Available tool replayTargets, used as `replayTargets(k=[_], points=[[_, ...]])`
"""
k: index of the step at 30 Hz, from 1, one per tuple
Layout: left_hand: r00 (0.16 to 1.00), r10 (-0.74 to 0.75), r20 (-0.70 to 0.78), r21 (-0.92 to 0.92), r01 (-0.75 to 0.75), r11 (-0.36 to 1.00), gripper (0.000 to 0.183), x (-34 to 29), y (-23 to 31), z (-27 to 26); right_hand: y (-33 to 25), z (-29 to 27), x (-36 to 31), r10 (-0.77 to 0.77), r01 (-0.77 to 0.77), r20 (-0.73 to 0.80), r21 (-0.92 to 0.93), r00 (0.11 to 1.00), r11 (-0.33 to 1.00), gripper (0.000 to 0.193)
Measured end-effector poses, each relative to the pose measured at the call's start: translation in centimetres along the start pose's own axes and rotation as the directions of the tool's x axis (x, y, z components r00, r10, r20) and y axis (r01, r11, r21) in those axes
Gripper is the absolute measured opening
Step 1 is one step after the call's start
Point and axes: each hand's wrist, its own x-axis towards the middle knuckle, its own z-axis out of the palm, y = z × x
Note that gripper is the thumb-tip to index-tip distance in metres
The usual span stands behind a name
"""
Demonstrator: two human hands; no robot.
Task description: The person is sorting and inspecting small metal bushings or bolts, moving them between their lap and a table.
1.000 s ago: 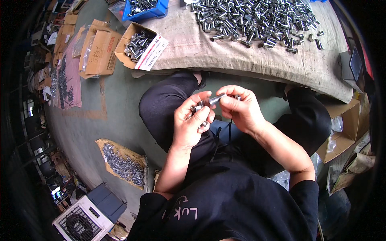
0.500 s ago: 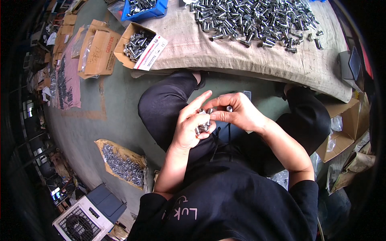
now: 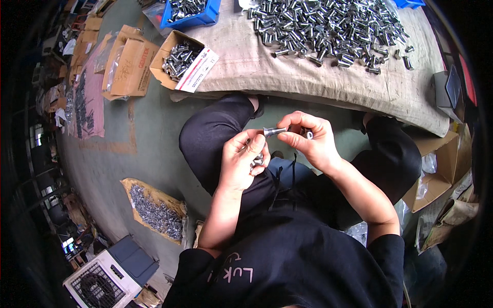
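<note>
Over my lap, my left hand [image 3: 237, 164] is closed around several small shiny metal pieces [image 3: 258, 162]. Between the two hands lies a bolt-like metal piece with a flared head [image 3: 276, 131], roughly level. Its flared end meets the left thumb and fingertips, while the thumb and forefinger of my right hand [image 3: 319, 142] pinch its shank. Another metal piece [image 3: 308, 134] shows its round end among the curled fingers of the right hand. How many pieces the left fingers hide I cannot tell.
A cloth-covered surface [image 3: 308, 79] ahead carries a heap of similar pieces [image 3: 328, 31]. At its left are a blue bin [image 3: 192, 21] and an open carton [image 3: 197, 72], both holding pieces. A cardboard tray of small parts [image 3: 156, 213] and a fan unit [image 3: 102, 280] sit left; an open box [image 3: 436, 174] stands right.
My right hand has moved slightly right and up from the left hand. The flared piece now shows stretched between the hands. My left forefinger, stretched out before, has curled in.
</note>
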Motion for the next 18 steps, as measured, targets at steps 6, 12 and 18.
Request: replayTargets(k=[6,12,18], points=[[0.996,0.063,-0.056,0.050,-0.060,0.997,0.019,0.20,-0.09,0.12,0.63,0.24,0.13,-0.177,0.176,0.006,-0.159,0.984,0.971,0.016],[0.978,0.187,-0.096,0.169,-0.169,0.971,0.027,0.19,-0.19,0.66,0.17,0.46,-0.08,0.131,-0.123,-0.042,0.150,0.991,0.981,0.019],[0.981,0.193,-0.033,0.121,-0.188,0.975,0.026,0.36,-0.38,0.34,0.67,0.44,-0.03,0.117,-0.109,-0.032,0.201,0.993,0.974,0.020]])
